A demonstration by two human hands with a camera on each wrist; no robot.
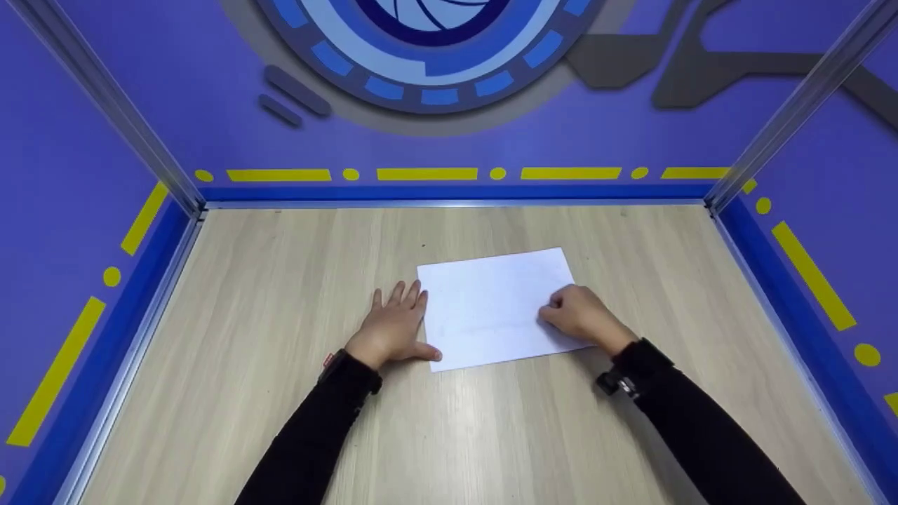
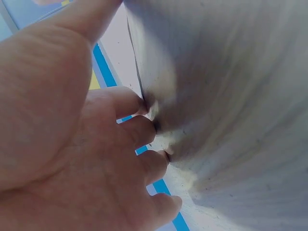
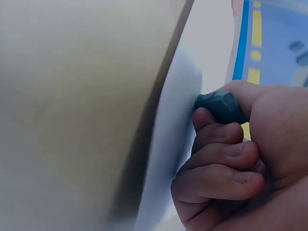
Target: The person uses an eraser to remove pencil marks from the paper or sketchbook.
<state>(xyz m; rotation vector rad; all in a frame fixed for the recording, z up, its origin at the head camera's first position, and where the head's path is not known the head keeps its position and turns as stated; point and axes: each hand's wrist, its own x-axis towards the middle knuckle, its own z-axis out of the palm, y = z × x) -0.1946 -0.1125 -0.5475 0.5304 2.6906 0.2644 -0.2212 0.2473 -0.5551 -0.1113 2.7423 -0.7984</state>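
Observation:
A blank white sheet of paper (image 1: 487, 301) lies slightly turned on the wooden table. My left hand (image 1: 393, 328) rests at its left edge, fingers spread, with the thumb on the near left corner and the fingertips at the edge and on the wood. Over the sheet's right part, my right hand (image 1: 582, 314) has its fingers curled. The right wrist view shows it pinching a small dark teal lump (image 3: 222, 107) against the paper between thumb and forefinger; its exact kind is unclear. In the head view that lump is hidden by the hand.
The light wooden table top (image 1: 295, 280) surrounds the sheet. Blue panels with yellow marks, such as the back wall (image 1: 435, 151), close it in on the left, right and far sides. Metal rails (image 1: 456, 204) run along the table's edges.

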